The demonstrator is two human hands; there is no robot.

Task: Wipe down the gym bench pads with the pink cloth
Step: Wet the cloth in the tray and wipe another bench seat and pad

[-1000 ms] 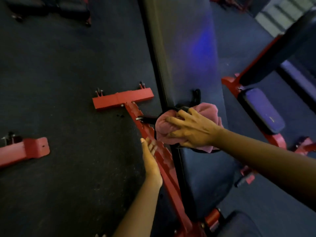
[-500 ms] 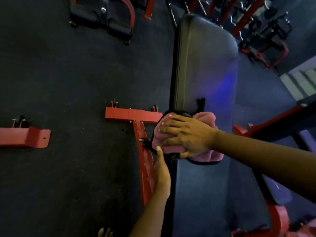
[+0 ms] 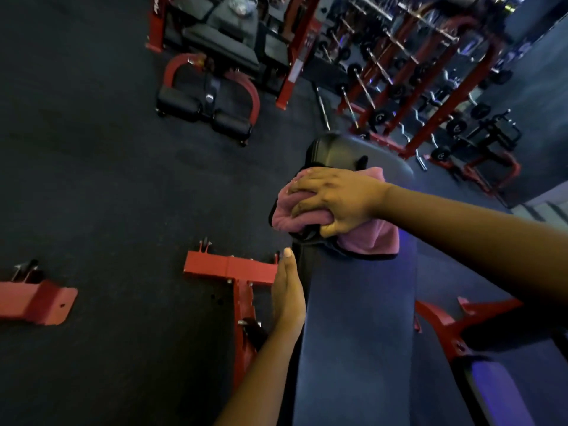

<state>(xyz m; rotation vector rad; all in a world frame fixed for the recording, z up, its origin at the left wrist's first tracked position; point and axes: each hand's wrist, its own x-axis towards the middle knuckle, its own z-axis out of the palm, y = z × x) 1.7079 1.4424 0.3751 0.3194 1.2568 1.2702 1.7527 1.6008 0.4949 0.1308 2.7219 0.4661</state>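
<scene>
Floor (image 3: 107, 179): dark matting fills your view from 6 o'clock round to 11 o'clock.
Bench pad (image 3: 359, 318): a long dark pad runs from 6 o'clock up past the centre of your view, with its rounded far end toward 12 o'clock.
Barbell rack (image 3: 408, 72): a red frame loaded with bars stands on the floor at 1 o'clock, well apart from the bench pad.
Red base (image 3: 229, 267): a T-shaped floor foot lies at the pad's 9 o'clock side, with its crossbar just beside your left fingertips.
Pink cloth (image 3: 378, 238): it lies bunched on the pad near the 12 o'clock end and drapes over the pad's 9 o'clock edge.
Right hand (image 3: 335, 198): your fingers curl over the top of the cloth and your thumb is tucked under a fold, so you are grasping the cloth and bearing down on the pad.
Left hand (image 3: 287, 293): released. Your fingers are straight and together, laid flat along the pad's 9 o'clock side and pointing to 12 o'clock, at 7 o'clock from the cloth.
</scene>
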